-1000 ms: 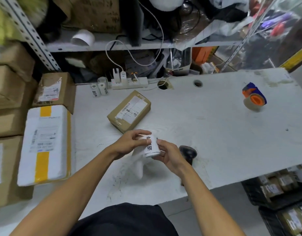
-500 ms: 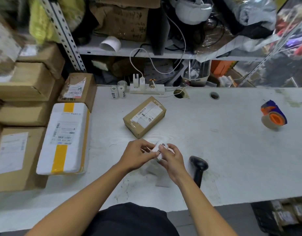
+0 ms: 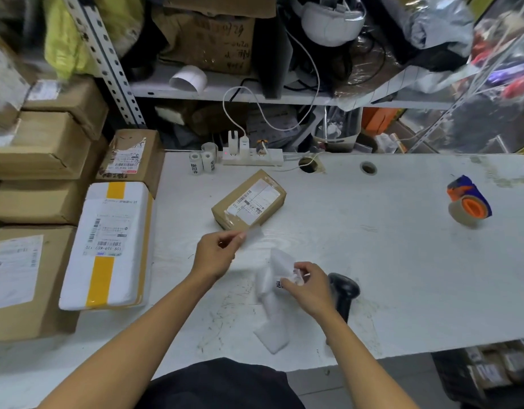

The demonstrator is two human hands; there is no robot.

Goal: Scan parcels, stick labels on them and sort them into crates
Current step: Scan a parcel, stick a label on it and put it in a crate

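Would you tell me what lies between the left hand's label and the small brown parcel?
Head view: only bare white table lies between the peeled label in the left hand and the small brown parcel.

A white desk (image 3: pixel 372 261), scuffed with dark scratches, is carrying a brown cardboard parcel (image 3: pixel 249 199) that is wearing a white label printed with black barcodes. A white parcel (image 3: pixel 107 246) banded with yellow tape is lying beside plain brown cartons (image 3: pixel 39 149). An orange-and-blue tape dispenser (image 3: pixel 468 202) is showing a tan roll. A black scanner (image 3: pixel 343 290) is standing out against the pale surface. A white label (image 3: pixel 253 234) and a white label roll (image 3: pixel 280 273) with black characters are blurring between the hands. A white power strip (image 3: pixel 254 157) is sitting under a white cable (image 3: pixel 284 125). Dark clothing (image 3: pixel 219 385) is filling the foreground.
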